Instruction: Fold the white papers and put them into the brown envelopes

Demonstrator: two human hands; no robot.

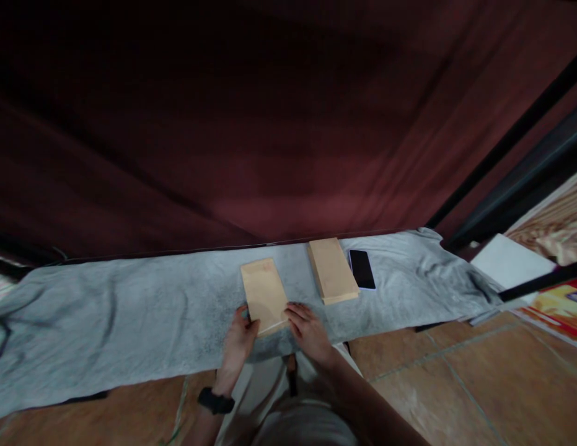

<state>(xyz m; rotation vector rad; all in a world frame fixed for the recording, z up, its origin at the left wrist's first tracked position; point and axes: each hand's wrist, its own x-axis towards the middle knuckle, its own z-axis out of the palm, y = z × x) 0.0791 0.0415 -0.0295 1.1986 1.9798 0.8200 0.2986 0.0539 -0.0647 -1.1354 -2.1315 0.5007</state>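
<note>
A flat tan paper envelope (264,290) lies on the grey cloth in front of me, its near end between my hands. My left hand (240,334) grips its lower left corner, thumb on top and fingers at the edge. At the lower right corner, the fingers of my right hand (307,328) are closed on the paper's edge. To the right rests a stack of similar tan envelopes (334,269), apart from both hands. Beside that stack lies a dark-screened smartphone (362,269).
The grey cloth (144,303) covers a long, narrow surface. Behind it hangs a dark red curtain (269,155). At the right are a black pole (506,139), a white sheet-like item (514,263) and a red and yellow printed item (562,306). Brown floor tiles (455,378) show below.
</note>
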